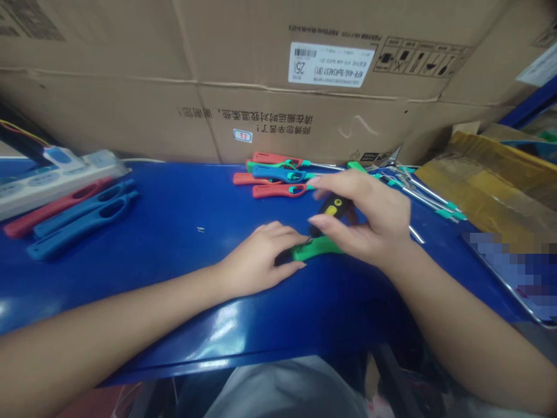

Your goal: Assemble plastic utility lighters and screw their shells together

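The left hand (pixel 261 258) held the green plastic handle (pixel 317 248) down on the blue table (pixel 174 232), fingers loosely curled. The right hand (pixel 369 217) pinched a small black-and-yellow part (pixel 335 206) above it; such a light fingertip hold might drop it. Beyond lay coloured plastic handles (pixel 278 174).

Flat left hand (pixel 261 258), curled right hand (pixel 363 223)
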Motion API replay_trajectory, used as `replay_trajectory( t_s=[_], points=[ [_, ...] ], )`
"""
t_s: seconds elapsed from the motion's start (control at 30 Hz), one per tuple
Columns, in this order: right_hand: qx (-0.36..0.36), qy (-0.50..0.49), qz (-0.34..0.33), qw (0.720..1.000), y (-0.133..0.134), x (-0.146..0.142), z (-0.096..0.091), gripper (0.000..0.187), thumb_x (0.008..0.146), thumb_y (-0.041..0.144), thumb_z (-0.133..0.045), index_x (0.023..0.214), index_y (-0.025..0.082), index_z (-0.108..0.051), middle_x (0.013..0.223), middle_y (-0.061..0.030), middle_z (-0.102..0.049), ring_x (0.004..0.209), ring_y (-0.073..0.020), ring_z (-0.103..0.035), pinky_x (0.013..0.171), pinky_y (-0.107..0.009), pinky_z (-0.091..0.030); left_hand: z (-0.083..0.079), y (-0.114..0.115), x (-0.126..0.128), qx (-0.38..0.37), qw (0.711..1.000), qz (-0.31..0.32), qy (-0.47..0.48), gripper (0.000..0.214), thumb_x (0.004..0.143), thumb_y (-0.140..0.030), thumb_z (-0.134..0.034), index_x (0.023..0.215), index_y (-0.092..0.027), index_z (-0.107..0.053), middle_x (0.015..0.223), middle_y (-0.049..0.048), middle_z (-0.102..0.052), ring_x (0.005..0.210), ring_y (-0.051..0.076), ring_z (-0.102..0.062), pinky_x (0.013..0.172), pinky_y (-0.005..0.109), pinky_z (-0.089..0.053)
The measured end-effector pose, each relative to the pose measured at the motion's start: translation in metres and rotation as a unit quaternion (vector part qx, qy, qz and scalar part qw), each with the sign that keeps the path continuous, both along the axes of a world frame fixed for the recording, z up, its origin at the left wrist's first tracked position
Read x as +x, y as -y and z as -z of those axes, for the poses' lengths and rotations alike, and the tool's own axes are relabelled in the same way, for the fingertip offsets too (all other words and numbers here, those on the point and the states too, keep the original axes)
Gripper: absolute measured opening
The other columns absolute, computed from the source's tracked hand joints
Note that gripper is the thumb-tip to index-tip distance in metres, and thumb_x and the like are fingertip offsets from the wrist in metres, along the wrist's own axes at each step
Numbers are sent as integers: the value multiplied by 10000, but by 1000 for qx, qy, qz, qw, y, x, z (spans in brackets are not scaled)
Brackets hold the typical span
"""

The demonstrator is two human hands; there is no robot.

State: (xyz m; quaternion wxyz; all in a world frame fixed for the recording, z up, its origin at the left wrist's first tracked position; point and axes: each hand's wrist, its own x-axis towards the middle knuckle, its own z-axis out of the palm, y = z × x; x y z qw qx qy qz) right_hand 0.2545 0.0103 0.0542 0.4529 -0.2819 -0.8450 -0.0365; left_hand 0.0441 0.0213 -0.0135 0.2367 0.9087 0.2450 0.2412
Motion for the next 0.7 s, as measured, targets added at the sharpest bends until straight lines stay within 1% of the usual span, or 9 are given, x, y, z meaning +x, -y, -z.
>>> replay_trajectory(
  t_s=[0.07,0.13,0.23,0.3,0.4,0.47,0.6,0.63,0.7],
  points=[
    [-70,2,-30,997,1,-1,-1,369,1059,276,-456,1406,216,-567,1234,-73,-723,1116,-220,-708,924,-369,-603,0,0,0,-6,1000,0,-5,333,959,-307,-676,1278,-215,-646,1198,67,-715,1114,250,-633,1012,419,-472],
    [-116,-3,-43,992,3,-2,-1,394,1053,222,-455,1440,225,-528,1242,-62,-719,1092,-192,-714,879,-324,-614,1,0,0,-7,1000,-2,-8,326,959,-302,-675,1273,-220,-648,1198,64,-714,1115,250,-633,1016,422,-469],
    [-14,2,-12,1000,4,-1,-2,316,936,287,-713,1243,233,-661,1055,-31,-773,903,-179,-743,819,-282,-618,1,0,0,1,1000,-4,-4,294,953,-297,-679,1232,-209,-662,1209,72,-712,1127,263,-633,1017,436,-470],
    [22,17,-10,1000,5,0,-2,328,936,319,-714,1249,235,-664,1056,-33,-775,916,-188,-744,859,-300,-615,1,0,0,2,1000,-4,-3,278,951,-302,-680,1213,-210,-671,1188,71,-717,1112,266,-636,1000,435,-480],
    [-109,9,-74,991,5,0,-3,413,1062,252,-446,1469,221,-510,1253,-65,-723,1065,-183,-724,877,-313,-619,1,0,0,-2,1000,-2,-7,295,953,-308,-678,1235,-220,-668,1200,72,-713,1117,263,-636,1007,435,-479],
    [-154,-11,-94,984,5,-1,-4,394,1057,219,-443,1439,225,-540,1263,-59,-721,1001,-158,-737,794,-272,-626,1,0,0,-1,1000,-3,-6,298,954,-307,-675,1238,-216,-666,1209,76,-712,1124,265,-638,1007,435,-478],
    [16,-16,-27,999,3,-2,-4,210,908,261,-747,1112,228,-712,994,-16,-794,776,-142,-739,746,-241,-620,2,0,0,6,1000,-6,6,300,947,-302,-689,1233,-211,-671,1173,64,-726,1093,256,-648,988,422,-482],
    [42,-13,-21,999,3,-2,-4,197,920,273,-734,1109,223,-711,985,-20,-797,810,-155,-747,792,-256,-623,1,0,0,5,1000,-6,6,296,948,-305,-691,1230,-215,-675,1174,61,-726,1091,254,-646,985,418,-483],
    [10,-11,-43,999,3,-3,-5,237,1021,261,-565,1223,202,-674,1129,-50,-781,966,-176,-752,892,-301,-620,1,-1,0,2,1000,-8,-1,290,955,-317,-683,1229,-222,-683,1177,59,-724,1089,254,-640,977,414,-485]
  ],
)
